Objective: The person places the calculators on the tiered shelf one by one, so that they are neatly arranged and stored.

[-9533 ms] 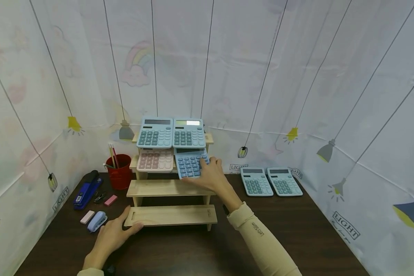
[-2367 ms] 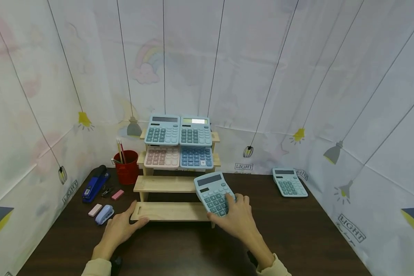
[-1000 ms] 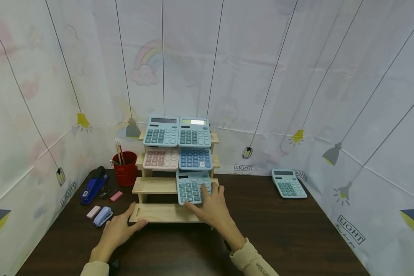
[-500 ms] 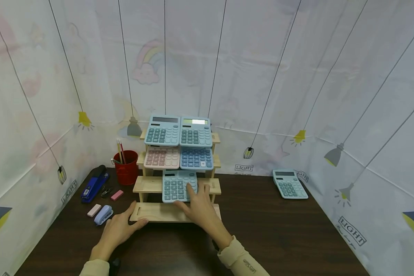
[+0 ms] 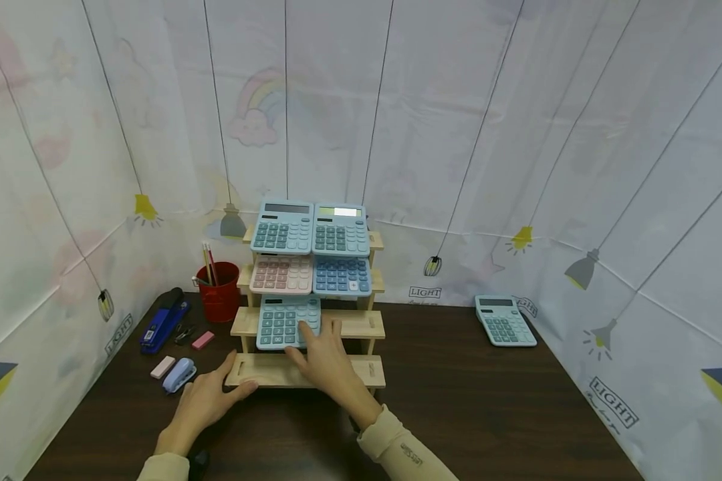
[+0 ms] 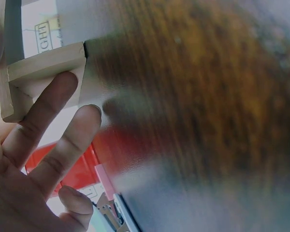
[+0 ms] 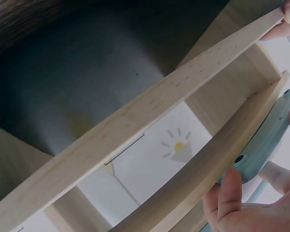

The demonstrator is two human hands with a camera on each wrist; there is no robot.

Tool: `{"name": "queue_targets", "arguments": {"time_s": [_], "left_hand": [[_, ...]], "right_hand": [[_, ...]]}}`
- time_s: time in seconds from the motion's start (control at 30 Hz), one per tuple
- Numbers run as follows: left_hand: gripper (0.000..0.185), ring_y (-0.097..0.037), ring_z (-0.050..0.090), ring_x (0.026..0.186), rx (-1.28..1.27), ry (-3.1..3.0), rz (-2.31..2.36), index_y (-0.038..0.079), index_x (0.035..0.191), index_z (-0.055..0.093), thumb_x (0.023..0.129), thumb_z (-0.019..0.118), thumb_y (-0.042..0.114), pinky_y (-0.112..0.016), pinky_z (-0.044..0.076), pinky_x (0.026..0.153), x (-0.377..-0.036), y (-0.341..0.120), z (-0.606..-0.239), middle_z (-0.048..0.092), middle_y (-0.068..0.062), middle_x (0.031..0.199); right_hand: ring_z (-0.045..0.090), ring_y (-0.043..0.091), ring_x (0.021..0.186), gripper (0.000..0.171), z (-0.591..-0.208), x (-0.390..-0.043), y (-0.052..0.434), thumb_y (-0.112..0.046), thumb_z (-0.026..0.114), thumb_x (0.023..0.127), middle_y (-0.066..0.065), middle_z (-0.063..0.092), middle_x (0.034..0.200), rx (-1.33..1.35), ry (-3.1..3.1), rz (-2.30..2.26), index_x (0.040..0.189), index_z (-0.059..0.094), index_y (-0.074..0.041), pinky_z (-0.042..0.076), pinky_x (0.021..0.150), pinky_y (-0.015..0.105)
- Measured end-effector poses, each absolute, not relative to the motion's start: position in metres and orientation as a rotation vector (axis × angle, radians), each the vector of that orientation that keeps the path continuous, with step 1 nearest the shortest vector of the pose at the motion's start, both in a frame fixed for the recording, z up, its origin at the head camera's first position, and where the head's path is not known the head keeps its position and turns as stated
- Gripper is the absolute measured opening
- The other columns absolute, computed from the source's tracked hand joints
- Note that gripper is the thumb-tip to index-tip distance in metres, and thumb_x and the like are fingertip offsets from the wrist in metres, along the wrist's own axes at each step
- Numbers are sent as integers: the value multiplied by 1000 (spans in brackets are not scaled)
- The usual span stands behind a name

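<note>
A tiered wooden stand (image 5: 370, 325) stands on the dark table. My right hand (image 5: 327, 364) grips a light blue calculator (image 5: 279, 329) at its right side and lower edge; it leans on the left part of the third tier down. In the right wrist view, fingertips (image 7: 230, 191) touch the calculator's rounded edge, close to the shelf board. My left hand (image 5: 207, 394) holds the left end of the lowest shelf (image 5: 303, 371), with thumb and index finger at its corner. The left wrist view shows other fingers (image 6: 63, 150) of that hand stretched out beside the stand.
Two light blue calculators (image 5: 283, 227) fill the top tier; a pink one (image 5: 281, 274) and a blue one (image 5: 343, 276) lean below. Another calculator (image 5: 505, 321) lies at the right. On the left are a red pencil bucket (image 5: 219, 300), blue stapler (image 5: 164, 322), small stapler (image 5: 179, 375) and erasers (image 5: 202, 341).
The blue calculator settled on the second tier. My right hand lifted a light blue calculator from the table onto the third tier, then slid it left. My left hand stayed put.
</note>
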State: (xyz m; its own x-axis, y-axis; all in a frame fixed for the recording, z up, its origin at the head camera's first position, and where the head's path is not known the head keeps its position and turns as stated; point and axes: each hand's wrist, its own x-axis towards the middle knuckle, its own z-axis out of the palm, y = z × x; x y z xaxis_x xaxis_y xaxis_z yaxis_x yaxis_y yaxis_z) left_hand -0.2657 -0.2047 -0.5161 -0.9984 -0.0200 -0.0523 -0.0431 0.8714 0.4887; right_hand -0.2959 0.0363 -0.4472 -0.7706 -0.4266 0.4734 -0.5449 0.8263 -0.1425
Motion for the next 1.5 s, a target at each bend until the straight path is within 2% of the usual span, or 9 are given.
{"name": "queue_targets", "arguments": {"time_s": [0.2, 0.37, 0.63, 0.73, 0.87, 1.0, 1.27, 1.5], "left_hand": [[110, -50, 61, 119, -55, 2983, 782, 7, 159, 28, 83, 50, 83, -66, 45, 92, -266, -204, -515, 50, -31, 147], [109, -49, 62, 117, -55, 2988, 779, 7, 159, 28, 83, 51, 83, -65, 46, 90, -266, -203, -514, 52, -31, 145], [109, -51, 59, 121, -54, 2987, 778, 8, 159, 28, 83, 49, 84, -70, 42, 94, -265, -207, -517, 51, -31, 146], [109, -51, 60, 120, -50, 2986, 775, 8, 159, 28, 83, 50, 83, -69, 43, 93, -265, -207, -517, 51, -31, 146], [109, -51, 60, 119, -51, 2987, 772, 8, 159, 28, 84, 50, 83, -68, 44, 92, -264, -207, -516, 51, -31, 146], [109, -51, 59, 121, -49, 2985, 774, 8, 159, 27, 84, 50, 83, -68, 44, 93, -264, -206, -515, 50, -31, 146], [109, -51, 59, 121, -51, 3009, 747, 8, 159, 27, 84, 51, 82, -66, 45, 92, -266, -205, -514, 51, -31, 145], [108, -51, 60, 120, -44, 3006, 750, 7, 159, 28, 84, 51, 82, -66, 45, 91, -264, -203, -514, 51, -32, 145]], "right_hand": [[47, 35, 108, 47, -448, -299, 24, -42, 66, 96, 29, 55, 129, 710, -2535, 350, 130, 63, -9, 50, 87, 41], [47, 32, 106, 45, -450, -302, 15, -43, 66, 96, 26, 57, 120, 691, -2497, 305, 124, 65, -9, 46, 88, 39], [47, 30, 105, 46, -449, -300, 4, -49, 65, 95, 25, 56, 116, 627, -2503, 274, 120, 66, -10, 49, 88, 37], [47, 31, 107, 49, -449, -300, 4, -50, 64, 95, 25, 56, 120, 618, -2534, 280, 124, 65, -11, 49, 89, 38], [48, 36, 118, 58, -447, -298, 12, -51, 62, 96, 28, 51, 134, 651, -2616, 352, 138, 57, -11, 49, 96, 43], [43, 42, 127, 64, -446, -294, 32, -47, 62, 97, 31, 43, 146, 710, -2679, 456, 147, 46, -9, 48, 100, 49], [41, 45, 122, 61, -449, -295, 104, -34, 68, 96, 33, 40, 145, 738, -2598, 563, 143, 45, -3, 47, 93, 57], [37, 50, 123, 65, -449, -309, 206, -30, 71, 93, 37, 42, 142, 465, -2590, 589, 142, 48, 6, 43, 96, 62]]}}
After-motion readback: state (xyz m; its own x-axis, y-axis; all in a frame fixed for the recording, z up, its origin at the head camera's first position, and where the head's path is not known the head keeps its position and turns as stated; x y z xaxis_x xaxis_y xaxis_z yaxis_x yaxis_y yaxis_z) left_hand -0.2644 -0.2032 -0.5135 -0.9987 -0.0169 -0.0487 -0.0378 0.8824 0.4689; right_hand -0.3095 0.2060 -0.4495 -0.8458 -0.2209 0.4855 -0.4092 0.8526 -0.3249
